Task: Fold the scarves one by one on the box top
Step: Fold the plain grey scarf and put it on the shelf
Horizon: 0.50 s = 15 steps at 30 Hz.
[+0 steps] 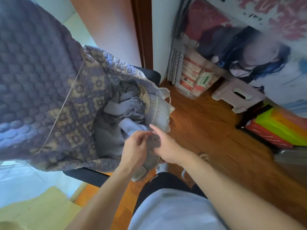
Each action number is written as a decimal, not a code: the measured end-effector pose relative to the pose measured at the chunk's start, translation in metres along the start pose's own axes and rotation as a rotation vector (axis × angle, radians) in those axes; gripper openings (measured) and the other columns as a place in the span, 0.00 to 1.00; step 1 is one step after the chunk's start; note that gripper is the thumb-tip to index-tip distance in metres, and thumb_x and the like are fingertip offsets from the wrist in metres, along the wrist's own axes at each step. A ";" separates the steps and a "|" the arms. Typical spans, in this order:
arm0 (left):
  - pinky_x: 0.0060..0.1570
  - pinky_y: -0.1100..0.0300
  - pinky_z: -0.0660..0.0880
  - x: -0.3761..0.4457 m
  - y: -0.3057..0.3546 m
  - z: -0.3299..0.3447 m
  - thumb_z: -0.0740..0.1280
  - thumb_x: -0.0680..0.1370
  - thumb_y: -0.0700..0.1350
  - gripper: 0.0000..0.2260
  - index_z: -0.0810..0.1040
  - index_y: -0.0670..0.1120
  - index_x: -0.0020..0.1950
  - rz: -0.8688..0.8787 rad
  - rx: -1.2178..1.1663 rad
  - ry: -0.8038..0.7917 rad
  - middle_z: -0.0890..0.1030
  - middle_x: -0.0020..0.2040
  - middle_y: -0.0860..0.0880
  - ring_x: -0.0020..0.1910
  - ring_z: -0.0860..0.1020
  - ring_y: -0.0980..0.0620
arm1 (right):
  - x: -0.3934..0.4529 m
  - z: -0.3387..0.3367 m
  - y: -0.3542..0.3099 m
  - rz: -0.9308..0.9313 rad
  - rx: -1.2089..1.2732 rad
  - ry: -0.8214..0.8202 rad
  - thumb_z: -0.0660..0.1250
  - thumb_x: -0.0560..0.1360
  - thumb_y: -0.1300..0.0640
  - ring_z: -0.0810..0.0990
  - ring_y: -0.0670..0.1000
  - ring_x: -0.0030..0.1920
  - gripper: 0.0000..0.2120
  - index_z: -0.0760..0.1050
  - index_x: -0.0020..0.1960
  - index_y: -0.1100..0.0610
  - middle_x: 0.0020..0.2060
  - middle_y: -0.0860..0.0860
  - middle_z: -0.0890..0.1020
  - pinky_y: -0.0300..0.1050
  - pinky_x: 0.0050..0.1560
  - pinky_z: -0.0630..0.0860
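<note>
A heap of grey and pale blue scarves (123, 113) lies on a chair covered by a quilted purple and tan cloth (49, 97). One grey scarf (149, 163) hangs off the heap's near edge, down between my hands. My left hand (135, 150) pinches its upper part with curled fingers. My right hand (163, 146) grips the same scarf from the right, index finger pointing up. The box top is not in the frame.
A black chair frame (86, 175) sticks out under the cloth. Wooden floor (207, 130) lies to the right, with a pink stool (239, 95), stacked tissue packs (194, 78) and bright coloured bags (279, 130) along the wall. A light wooden surface (36, 209) is at bottom left.
</note>
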<state>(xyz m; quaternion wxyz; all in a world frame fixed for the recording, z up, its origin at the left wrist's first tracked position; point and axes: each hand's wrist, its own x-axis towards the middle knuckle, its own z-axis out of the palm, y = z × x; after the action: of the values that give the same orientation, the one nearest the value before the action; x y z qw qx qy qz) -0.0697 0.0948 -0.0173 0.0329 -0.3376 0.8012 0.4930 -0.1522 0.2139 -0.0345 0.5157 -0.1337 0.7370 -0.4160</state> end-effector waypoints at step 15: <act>0.66 0.53 0.70 0.014 0.017 -0.029 0.67 0.73 0.37 0.26 0.70 0.45 0.71 0.097 0.019 0.303 0.74 0.69 0.46 0.70 0.70 0.45 | -0.075 -0.054 -0.149 -0.359 0.801 0.290 0.57 0.85 0.57 0.86 0.55 0.50 0.10 0.77 0.57 0.57 0.49 0.56 0.86 0.52 0.50 0.81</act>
<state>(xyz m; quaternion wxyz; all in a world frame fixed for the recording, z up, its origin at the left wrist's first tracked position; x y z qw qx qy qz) -0.0821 0.0690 0.0058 -0.1088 -0.3686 0.8169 0.4300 -0.2018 0.1946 0.1321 0.3379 0.0102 0.5478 -0.7653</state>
